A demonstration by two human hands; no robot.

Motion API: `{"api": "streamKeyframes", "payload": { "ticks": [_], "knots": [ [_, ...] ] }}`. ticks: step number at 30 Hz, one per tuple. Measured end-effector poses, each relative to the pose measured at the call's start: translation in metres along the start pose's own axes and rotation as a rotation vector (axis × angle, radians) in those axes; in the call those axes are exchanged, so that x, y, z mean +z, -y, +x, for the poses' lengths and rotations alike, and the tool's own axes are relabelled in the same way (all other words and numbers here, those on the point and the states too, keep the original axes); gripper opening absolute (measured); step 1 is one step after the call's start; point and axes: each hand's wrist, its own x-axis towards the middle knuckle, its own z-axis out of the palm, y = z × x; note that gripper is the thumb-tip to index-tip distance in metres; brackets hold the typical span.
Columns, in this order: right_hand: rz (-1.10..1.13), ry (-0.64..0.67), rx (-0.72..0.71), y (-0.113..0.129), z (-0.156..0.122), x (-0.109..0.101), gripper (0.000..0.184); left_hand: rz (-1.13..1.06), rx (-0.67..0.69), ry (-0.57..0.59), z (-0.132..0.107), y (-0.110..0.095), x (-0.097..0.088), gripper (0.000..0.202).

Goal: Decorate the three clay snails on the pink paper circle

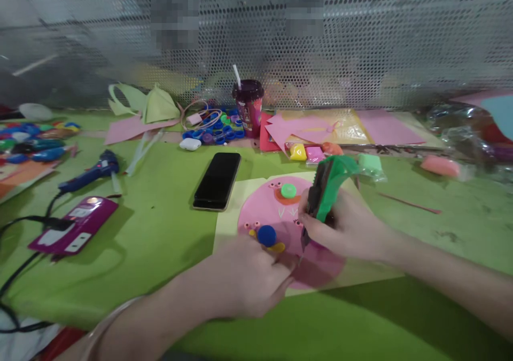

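Observation:
My right hand is closed around a green-and-black utility knife, its thin tip pointing down at the paper. Curled on the lower part of the sheet, my left hand has its fingertips close to that tip; what they pinch, if anything, is hidden. Beneath both hands lies a pink paper circle on a pale yellow sheet. The circle carries a green disc, a blue disc, small drawn eyes and yellow shapes. Its right part is partly covered by my right hand.
A black phone lies left of the sheet. Further left are a blue glue gun and a corded magenta power strip. At the back stand a lidded cup with a straw, blue scissors and wrapped clay packs.

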Motion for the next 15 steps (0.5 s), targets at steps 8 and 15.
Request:
{"api": "streamKeyframes", "payload": {
  "ticks": [8, 15],
  "knots": [
    [0.075, -0.198, 0.046, 0.001, -0.021, -0.001, 0.026, -0.018, -0.008, 0.028, 0.004, 0.001, -0.004, 0.025],
    [0.02, -0.179, 0.212, -0.019, -0.05, 0.013, 0.024, 0.001, 0.01, 0.028, 0.005, 0.002, 0.0, 0.03]
  ]
}}
